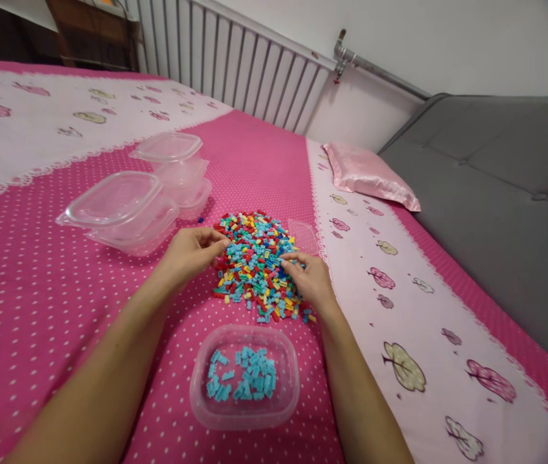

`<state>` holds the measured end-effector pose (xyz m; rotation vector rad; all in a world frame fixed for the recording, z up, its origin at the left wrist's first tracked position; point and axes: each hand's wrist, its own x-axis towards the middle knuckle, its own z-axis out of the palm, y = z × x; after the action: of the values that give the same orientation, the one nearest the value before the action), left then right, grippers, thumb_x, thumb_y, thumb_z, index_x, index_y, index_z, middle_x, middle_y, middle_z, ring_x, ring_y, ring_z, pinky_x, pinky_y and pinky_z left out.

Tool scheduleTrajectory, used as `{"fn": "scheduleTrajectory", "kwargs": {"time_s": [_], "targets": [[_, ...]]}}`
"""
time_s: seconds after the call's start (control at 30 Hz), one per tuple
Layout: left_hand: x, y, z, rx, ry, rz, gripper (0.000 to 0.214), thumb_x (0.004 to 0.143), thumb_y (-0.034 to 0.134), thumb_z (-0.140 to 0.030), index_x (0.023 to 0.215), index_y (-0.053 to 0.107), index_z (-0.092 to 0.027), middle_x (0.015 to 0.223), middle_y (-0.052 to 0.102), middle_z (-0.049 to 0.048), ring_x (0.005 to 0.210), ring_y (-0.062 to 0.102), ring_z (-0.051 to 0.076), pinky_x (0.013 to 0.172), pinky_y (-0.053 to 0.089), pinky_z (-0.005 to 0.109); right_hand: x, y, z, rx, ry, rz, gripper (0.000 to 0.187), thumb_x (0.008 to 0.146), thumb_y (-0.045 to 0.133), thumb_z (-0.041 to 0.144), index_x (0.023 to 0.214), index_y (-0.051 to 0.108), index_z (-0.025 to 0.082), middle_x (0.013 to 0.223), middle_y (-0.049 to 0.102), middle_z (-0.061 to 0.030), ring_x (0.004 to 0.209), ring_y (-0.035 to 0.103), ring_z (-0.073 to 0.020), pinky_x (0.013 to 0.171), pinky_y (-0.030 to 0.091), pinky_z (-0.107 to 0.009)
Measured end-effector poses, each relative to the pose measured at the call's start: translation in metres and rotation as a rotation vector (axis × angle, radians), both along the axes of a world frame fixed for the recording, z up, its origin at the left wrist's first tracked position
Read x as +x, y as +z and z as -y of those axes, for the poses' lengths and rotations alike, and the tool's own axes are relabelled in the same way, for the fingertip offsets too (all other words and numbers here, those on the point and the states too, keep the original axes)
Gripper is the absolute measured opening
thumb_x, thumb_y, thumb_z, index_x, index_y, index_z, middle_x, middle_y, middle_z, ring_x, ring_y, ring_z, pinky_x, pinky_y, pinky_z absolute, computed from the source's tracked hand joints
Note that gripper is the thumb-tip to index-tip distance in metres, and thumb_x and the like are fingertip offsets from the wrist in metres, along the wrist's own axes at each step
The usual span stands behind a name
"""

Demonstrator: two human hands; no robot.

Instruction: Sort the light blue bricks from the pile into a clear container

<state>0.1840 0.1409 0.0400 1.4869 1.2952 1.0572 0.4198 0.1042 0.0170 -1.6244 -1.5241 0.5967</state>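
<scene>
A heap of small toy bricks (254,264) in red, yellow, green, dark blue and light blue lies on the pink dotted bedspread. At its left edge is my left hand (195,251), thumb and fingertips drawn together against the bricks; whatever they pinch is too small to see. My right hand (309,277) reaches the heap's right side with thumb and forefinger close together, and I cannot make out what is between them. Nearer to me, between my forearms, stands a clear plastic container (245,422) with light blue bricks (257,374) inside.
Clear containers with lids (124,212) stand stacked at the left, with another stack (177,161) behind them. A clear lid (303,237) lies right of the heap. Farther off are a pink pillow (368,174), a grey headboard (496,174) and a white radiator (235,61).
</scene>
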Motion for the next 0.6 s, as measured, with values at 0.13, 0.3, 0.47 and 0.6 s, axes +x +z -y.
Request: {"fn": "scheduleTrajectory", "kwargs": {"time_s": [0.13, 0.3, 0.47, 0.6], "targets": [[0.0, 0.0, 0.001, -0.003, 0.0, 0.004, 0.029, 0.059, 0.067, -0.044, 0.066, 0.065, -0.016, 0.053, 0.059, 0.0002, 0.049, 0.051, 0.012, 0.048, 0.037, 0.022, -0.001, 0.004, 0.001, -0.065, -0.007, -0.419, 0.024, 0.067, 0.072, 0.036, 0.083, 0.072, 0.018, 0.057, 0.052, 0.0049, 0.052, 0.042, -0.0094, 0.05, 0.032, -0.023], [0.0, 0.0, 0.002, 0.004, -0.008, -0.009, 0.031, 0.06, 0.067, -0.045, 0.068, 0.065, -0.015, 0.055, 0.06, 0.0007, 0.051, 0.052, 0.012, 0.048, 0.037, 0.022, 0.003, 0.015, -0.002, -0.204, -0.006, -1.113, 0.02, 0.063, 0.077, 0.019, 0.078, 0.065, 0.018, 0.062, 0.053, 0.0061, 0.047, 0.041, -0.0035, 0.035, 0.028, -0.012], [0.0, 0.001, 0.002, 0.005, -0.002, -0.003, 0.029, 0.06, 0.067, -0.044, 0.067, 0.065, -0.016, 0.053, 0.059, 0.0001, 0.049, 0.051, 0.012, 0.048, 0.037, 0.022, 0.01, 0.022, -0.004, -0.283, -0.025, -1.521, 0.009, 0.073, 0.063, 0.012, 0.079, 0.061, 0.019, 0.083, 0.065, -0.0026, 0.073, 0.062, -0.0096, 0.052, 0.053, -0.014], [0.0, 0.0, 0.002, 0.011, -0.005, 0.006, 0.029, 0.06, 0.067, -0.044, 0.068, 0.065, -0.016, 0.054, 0.059, 0.0006, 0.05, 0.051, 0.012, 0.047, 0.038, 0.022, 0.015, 0.023, -0.002, -0.266, 0.032, -1.626, 0.007, 0.072, 0.058, 0.017, 0.078, 0.058, 0.018, 0.092, 0.067, -0.0071, 0.091, 0.065, -0.0155, 0.066, 0.06, -0.024]]}}
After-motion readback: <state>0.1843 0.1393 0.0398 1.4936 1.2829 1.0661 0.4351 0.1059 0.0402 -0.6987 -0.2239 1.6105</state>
